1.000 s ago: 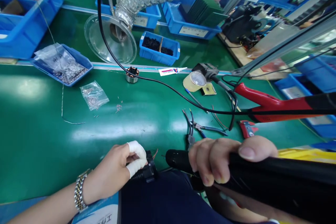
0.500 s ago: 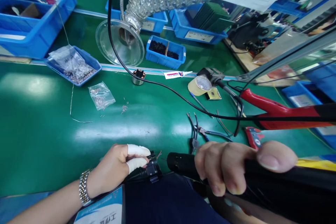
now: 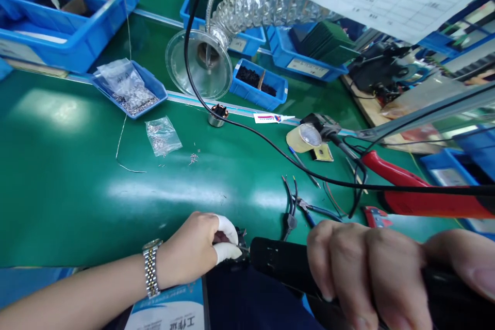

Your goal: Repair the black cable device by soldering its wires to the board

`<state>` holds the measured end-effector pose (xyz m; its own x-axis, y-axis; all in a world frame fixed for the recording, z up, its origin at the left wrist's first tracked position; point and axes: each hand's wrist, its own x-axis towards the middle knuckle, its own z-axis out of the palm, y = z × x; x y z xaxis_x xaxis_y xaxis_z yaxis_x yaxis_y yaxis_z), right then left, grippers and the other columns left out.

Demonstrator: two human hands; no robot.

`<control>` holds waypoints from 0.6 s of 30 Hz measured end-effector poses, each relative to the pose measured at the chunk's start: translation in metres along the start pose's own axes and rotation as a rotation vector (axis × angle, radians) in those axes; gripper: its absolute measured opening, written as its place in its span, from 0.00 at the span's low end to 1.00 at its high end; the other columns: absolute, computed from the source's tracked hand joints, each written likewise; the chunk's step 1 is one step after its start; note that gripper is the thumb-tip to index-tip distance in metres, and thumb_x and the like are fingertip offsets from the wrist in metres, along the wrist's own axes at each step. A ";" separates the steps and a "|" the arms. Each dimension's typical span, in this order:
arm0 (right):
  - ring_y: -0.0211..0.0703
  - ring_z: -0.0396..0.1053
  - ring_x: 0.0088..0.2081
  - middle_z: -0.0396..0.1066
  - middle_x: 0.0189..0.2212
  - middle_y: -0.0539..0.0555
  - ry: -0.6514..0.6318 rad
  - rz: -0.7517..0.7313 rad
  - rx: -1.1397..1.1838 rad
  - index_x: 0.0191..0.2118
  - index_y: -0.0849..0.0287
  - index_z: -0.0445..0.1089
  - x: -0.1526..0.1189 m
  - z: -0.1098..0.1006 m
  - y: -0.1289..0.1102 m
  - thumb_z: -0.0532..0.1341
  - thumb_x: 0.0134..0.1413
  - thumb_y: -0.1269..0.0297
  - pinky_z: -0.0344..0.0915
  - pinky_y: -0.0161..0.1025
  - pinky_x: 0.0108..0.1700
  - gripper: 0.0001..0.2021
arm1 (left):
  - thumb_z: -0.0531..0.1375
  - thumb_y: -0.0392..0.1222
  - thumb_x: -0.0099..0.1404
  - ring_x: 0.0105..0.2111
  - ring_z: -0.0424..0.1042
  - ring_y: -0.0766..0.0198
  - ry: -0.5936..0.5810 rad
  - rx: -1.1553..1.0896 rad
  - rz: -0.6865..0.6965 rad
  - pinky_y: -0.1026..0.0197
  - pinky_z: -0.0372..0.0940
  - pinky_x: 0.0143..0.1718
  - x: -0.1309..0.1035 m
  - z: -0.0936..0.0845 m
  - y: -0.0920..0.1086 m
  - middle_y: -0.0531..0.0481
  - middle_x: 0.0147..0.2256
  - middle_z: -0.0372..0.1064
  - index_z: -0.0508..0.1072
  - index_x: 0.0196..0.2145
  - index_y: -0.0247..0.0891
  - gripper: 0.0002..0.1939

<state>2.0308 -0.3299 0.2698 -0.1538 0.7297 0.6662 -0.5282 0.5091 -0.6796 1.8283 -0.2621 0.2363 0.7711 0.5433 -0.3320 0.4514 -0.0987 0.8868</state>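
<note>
My left hand (image 3: pixel 201 247), with white covers on thumb and finger and a watch on the wrist, pinches a small black part (image 3: pixel 240 247) at the table's front edge. Short thin wires stick out of that part. My right hand (image 3: pixel 371 268) is wrapped round a black handheld tool (image 3: pixel 278 263) at the lower right. The tool's narrow end points left and reaches the black part; whether they touch is hard to tell. Behind the tool lie a black cable with split wires (image 3: pixel 291 220) and pliers (image 3: pixel 305 206).
A tray of small metal pieces (image 3: pixel 150 105), a plastic bag (image 3: pixel 162 136) and loose pins (image 3: pixel 194 158) lie left of centre. A copper-wound part (image 3: pixel 217 116) stands near an extraction hood (image 3: pixel 199 64). A black cable crosses the view above a red-handled tool (image 3: pixel 398 170).
The view has shifted, so the table items appear further right. My left hand has turned around the black part, and the tool's end now meets or nearly meets it.
</note>
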 end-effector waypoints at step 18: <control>0.43 0.73 0.20 0.73 0.20 0.48 -0.163 0.326 -0.069 0.49 0.39 0.62 0.024 0.002 -0.008 0.46 0.61 0.57 0.71 0.39 0.26 0.14 | 0.58 0.34 0.56 0.29 0.68 0.65 -0.012 0.039 0.067 0.64 0.61 0.31 -0.003 -0.002 -0.002 0.52 0.29 0.71 0.74 0.28 0.38 0.04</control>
<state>2.0299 -0.3175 0.2921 -0.4386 0.7791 0.4478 -0.3729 0.2956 -0.8795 1.8239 -0.2620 0.2364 0.8051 0.5247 -0.2767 0.4159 -0.1667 0.8940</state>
